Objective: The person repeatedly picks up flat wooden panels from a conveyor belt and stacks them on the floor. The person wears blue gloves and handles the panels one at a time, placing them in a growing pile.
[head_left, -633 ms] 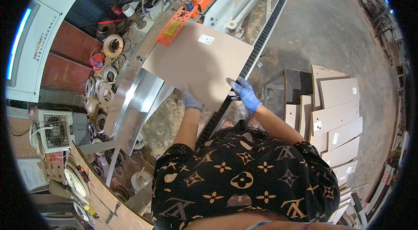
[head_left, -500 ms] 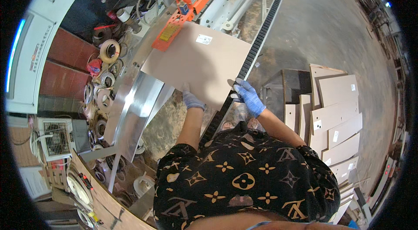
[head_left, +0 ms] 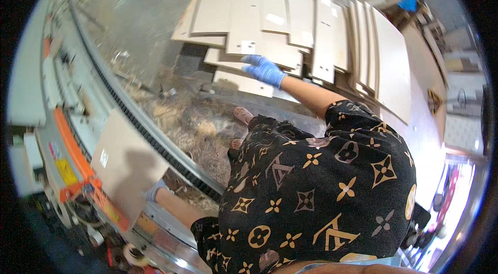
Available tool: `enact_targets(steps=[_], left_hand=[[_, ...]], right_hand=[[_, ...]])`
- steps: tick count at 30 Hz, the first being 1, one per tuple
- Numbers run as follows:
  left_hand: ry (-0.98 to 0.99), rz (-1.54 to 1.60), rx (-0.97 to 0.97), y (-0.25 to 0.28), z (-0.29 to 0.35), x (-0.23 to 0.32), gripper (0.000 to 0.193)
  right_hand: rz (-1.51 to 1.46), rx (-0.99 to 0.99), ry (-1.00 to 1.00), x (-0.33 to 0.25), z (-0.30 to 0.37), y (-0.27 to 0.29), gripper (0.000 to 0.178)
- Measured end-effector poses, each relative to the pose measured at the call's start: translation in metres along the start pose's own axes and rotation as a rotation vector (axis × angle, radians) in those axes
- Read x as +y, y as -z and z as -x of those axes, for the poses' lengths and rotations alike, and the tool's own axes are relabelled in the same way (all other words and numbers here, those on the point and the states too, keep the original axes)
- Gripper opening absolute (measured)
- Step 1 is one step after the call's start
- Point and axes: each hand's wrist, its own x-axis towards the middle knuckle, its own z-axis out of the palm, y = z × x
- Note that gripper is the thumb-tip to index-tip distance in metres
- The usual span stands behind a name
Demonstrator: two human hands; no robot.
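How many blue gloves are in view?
2: one on the left hand, at the board's edge; one on the right hand, near the panels.

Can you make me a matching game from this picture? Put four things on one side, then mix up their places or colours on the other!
1. right hand
2. left hand
3. shirt
4. machine bar

A. orange
B. at the edge of the lone board
C. black with gold shapes
D. by the many boards

Pairs: 1-D, 2-B, 3-C, 4-A
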Motion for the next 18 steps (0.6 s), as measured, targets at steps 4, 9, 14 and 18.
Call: enact_targets(steps=[4, 9, 14, 18], left_hand=[[-0.109, -0.085, 0.111, -0.017, -0.053, -0.002, 0.052], [-0.084, -0.032, 0.188, -0.042, -0.038, -0.015, 0.052], [-0.308, -0.166, 0.037, -0.058, 0.084, -0.069, 0.043], [-0.571, -0.345, -0.115, -0.070, 0.186, -0.136, 0.036]], right_hand=[[0.274, 0.394, -0.222, 0.074, 0.023, 0.116, 0.049], [0.340, 0.548, -0.528, 0.152, 0.051, 0.211, 0.057], [-0.198, 0.654, -0.644, 0.220, 0.074, 0.198, 0.061], [-0.830, 0.564, -0.739, 0.224, 0.078, 0.177, 0.039]])
